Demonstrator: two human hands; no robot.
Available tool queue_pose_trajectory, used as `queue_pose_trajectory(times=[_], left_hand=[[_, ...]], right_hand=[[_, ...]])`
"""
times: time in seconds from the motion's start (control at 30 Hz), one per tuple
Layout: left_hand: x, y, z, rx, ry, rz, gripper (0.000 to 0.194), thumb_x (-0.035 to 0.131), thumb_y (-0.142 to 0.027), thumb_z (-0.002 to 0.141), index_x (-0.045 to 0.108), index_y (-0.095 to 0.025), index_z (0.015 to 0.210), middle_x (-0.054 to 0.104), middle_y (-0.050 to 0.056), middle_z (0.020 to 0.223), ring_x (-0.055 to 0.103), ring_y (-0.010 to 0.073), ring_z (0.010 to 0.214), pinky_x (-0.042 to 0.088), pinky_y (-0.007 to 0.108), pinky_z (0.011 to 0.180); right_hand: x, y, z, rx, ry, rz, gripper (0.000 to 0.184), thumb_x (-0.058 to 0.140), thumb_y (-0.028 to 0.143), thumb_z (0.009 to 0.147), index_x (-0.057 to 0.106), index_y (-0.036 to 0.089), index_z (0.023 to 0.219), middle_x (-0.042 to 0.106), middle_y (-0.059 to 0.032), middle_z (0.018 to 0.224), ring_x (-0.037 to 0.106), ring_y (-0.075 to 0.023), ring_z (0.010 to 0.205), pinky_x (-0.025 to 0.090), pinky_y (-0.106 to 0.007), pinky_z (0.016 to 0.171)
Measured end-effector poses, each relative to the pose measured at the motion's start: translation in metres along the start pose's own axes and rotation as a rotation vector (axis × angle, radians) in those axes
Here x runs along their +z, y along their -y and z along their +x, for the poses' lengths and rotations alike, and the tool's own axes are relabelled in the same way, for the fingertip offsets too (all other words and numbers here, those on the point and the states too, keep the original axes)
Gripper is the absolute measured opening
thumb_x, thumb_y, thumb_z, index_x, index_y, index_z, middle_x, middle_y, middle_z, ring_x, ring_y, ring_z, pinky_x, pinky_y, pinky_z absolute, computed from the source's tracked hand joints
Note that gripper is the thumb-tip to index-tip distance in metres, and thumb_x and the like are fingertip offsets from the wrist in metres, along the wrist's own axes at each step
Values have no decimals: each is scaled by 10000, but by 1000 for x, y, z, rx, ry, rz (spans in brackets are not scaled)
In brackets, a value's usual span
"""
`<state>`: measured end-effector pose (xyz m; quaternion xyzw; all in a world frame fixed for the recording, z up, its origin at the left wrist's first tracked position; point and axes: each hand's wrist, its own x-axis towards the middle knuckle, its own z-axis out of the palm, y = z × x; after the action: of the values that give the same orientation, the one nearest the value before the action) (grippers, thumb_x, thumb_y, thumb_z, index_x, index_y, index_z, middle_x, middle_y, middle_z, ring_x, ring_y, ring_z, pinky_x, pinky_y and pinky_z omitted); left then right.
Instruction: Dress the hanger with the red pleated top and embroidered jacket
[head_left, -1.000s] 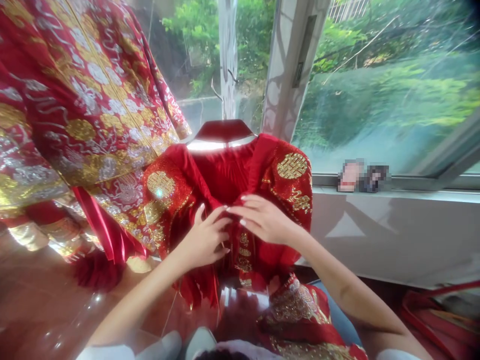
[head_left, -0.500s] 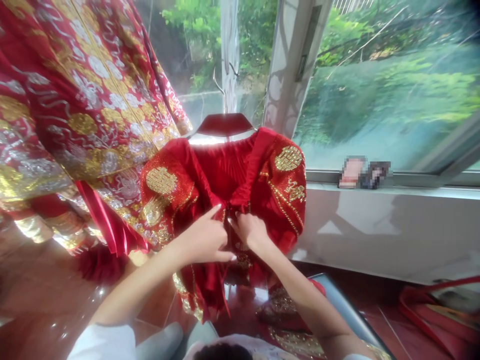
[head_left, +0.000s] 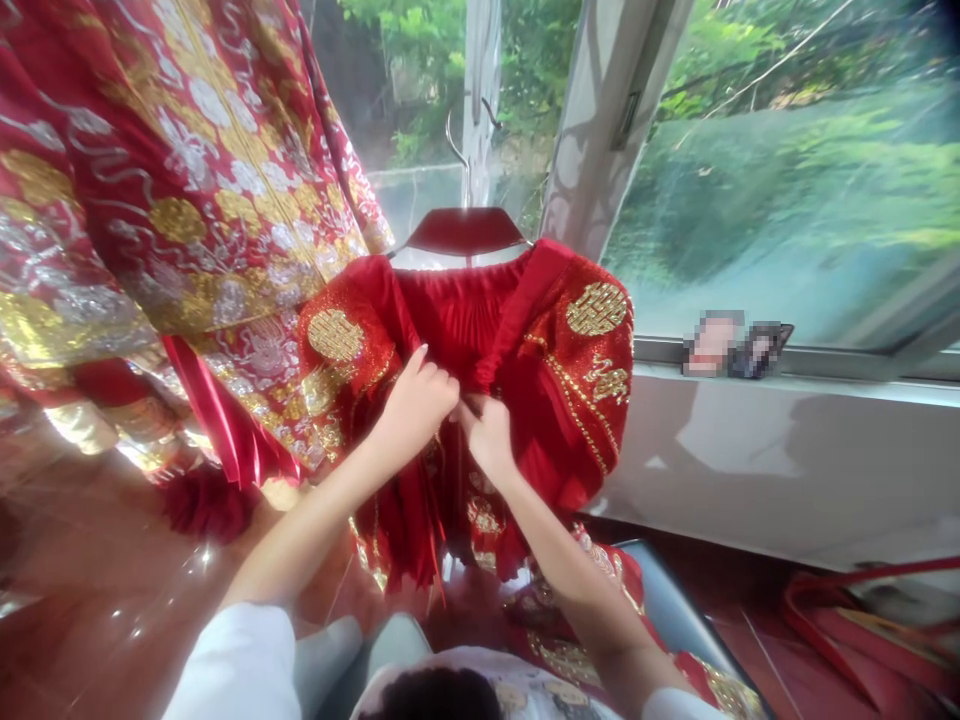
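Observation:
A red jacket (head_left: 555, 400) with gold embroidery on its sleeves hangs on a dark red hanger (head_left: 469, 230) in front of me. Its front panels part in a V at the neck. My left hand (head_left: 421, 398) is closed on the edge at the front opening, knuckles up. Close beside it, my right hand (head_left: 484, 432) pinches the opposite edge, its fingertips meeting those of the left at the bottom of the V. Whatever fastening lies between the fingertips is hidden. Thin red cords (head_left: 436, 545) dangle below the hands.
A larger red garment (head_left: 199, 190) with gold and silver embroidery hangs at the left. More embroidered red cloth (head_left: 562, 655) lies low by my right forearm, beside a grey-blue edge (head_left: 671, 595). Two small blurred cards (head_left: 712, 345) lean on the sill (head_left: 840, 388) below the window.
My left hand's extended index finger and thumb have folded in, and the hand has risen slightly. Both hands have drawn together at the opening. The view has shifted a little.

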<state>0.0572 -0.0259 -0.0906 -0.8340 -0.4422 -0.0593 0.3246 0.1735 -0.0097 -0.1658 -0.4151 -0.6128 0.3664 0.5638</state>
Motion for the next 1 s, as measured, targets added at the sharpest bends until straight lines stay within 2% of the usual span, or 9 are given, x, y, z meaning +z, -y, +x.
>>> queue_pose_trajectory(times=[0.13, 0.33, 0.6, 0.67, 0.73, 0.77, 0.83, 0.93, 1.0], left_hand=[[-5, 5, -6, 43, -34, -53, 256, 469, -3, 816, 693, -122, 782, 690, 83, 741, 638, 213, 771, 373, 462, 1104], [-8, 10, -14, 86, -150, -205, 268, 486, -7, 832, 700, -138, 925, 724, 50, 832, 636, 186, 803, 382, 444, 1119], [-23, 15, -32, -6, -475, -327, 206, 467, -121, 944, 665, -166, 978, 728, 28, 874, 632, 145, 782, 430, 440, 1074], [-29, 19, -36, 34, -420, -397, 205, 458, -141, 958, 659, -173, 972, 721, 21, 866, 632, 141, 789, 414, 446, 1084], [-39, 23, -39, 107, -275, -500, 221, 437, -200, 979, 647, -173, 1040, 715, 39, 941, 635, 151, 868, 438, 416, 1055], [-44, 24, -38, 103, -214, -535, 248, 425, -255, 989, 632, -175, 1101, 705, 58, 1013, 630, 167, 938, 461, 402, 1024], [-52, 26, -32, -50, -195, -544, 336, 416, -369, 989, 581, -179, 1212, 658, 95, 1145, 594, 213, 1071, 486, 400, 976], [-49, 23, -7, -479, -358, -475, 436, 492, -471, 937, 523, -171, 1253, 613, 133, 1174, 576, 275, 1112, 481, 443, 971], [-36, 21, 14, -691, -431, -450, 522, 581, -496, 877, 486, -159, 1264, 579, 167, 1202, 565, 321, 1141, 494, 455, 948]], right_hand=[[4, 2, -2, 115, -11, 228, 306, 587, 388, 783, 566, 140, 605, 533, 14, 535, 389, -77, 499, 330, -222, 514], [-9, -10, -6, 322, 156, 452, 343, 706, 454, 619, 518, 167, 608, 438, 64, 461, 278, -42, 404, 199, -214, 427], [-22, -70, -58, 517, 287, 108, 273, 602, 430, 660, 512, 181, 595, 494, 30, 456, 332, -68, 406, 232, -212, 424], [-33, -67, -72, 487, 379, -12, 236, 570, 364, 709, 520, 187, 562, 546, -3, 474, 384, -93, 407, 295, -238, 448], [-53, -48, -79, 419, 429, -182, 282, 536, 324, 770, 530, 197, 518, 608, -42, 521, 463, -134, 444, 359, -284, 514], [-64, -33, -78, 378, 393, -267, 311, 524, 330, 801, 544, 201, 518, 632, -52, 551, 500, -156, 476, 377, -306, 555], [-86, 1, -65, 281, 146, -405, 315, 509, 386, 845, 594, 208, 599, 661, -53, 622, 553, -190, 551, 397, -341, 628], [-101, 48, -19, -90, -538, -599, 293, 470, 427, 885, 636, 194, 820, 674, -66, 813, 613, -207, 719, 455, -366, 749], [-96, 65, 21, -209, -676, -642, 305, 506, 429, 877, 593, 172, 1016, 643, -95, 957, 622, -220, 829, 488, -380, 785]])
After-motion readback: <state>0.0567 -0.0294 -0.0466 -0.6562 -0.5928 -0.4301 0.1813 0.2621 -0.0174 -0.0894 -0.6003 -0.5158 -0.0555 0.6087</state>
